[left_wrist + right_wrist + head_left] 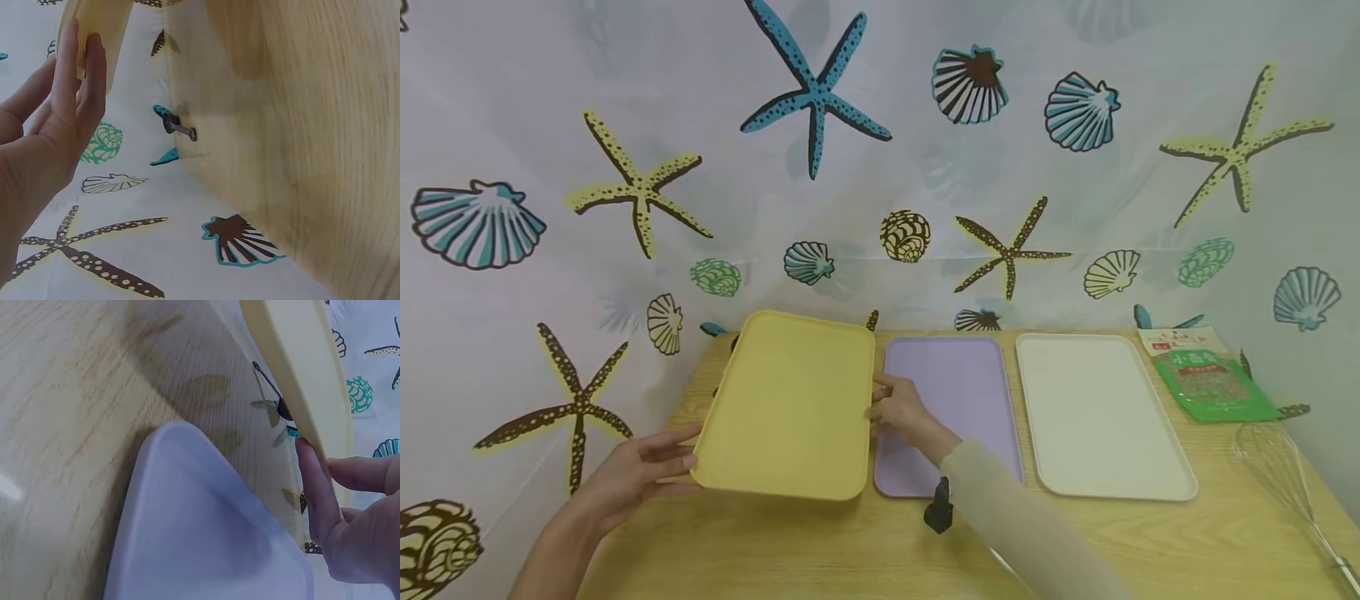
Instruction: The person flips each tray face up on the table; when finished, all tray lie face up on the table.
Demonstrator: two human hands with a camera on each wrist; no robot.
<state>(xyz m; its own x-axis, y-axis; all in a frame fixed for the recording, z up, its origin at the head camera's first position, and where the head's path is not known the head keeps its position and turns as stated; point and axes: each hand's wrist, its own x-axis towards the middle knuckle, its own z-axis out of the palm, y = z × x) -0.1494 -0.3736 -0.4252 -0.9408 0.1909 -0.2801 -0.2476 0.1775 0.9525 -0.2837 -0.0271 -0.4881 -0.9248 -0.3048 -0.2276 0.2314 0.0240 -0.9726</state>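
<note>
A yellow rectangular tray is raised off the wooden table and tilted, held between both hands. My left hand grips its near left corner, fingers under the rim and thumb along the edge. On the opposite side, my right hand pinches the right edge; in the right wrist view the fingers of this hand reach beneath the tray. Behind the raised tray, a small dark spoon-like utensil lies on the table near the curtain. A purple tray lies flat just below my right forearm.
A white tray lies flat to the right of the purple one. Beyond it are a green-and-white food packet and a wire whisk on the wooden table. A curtain printed with shells and starfish hangs behind.
</note>
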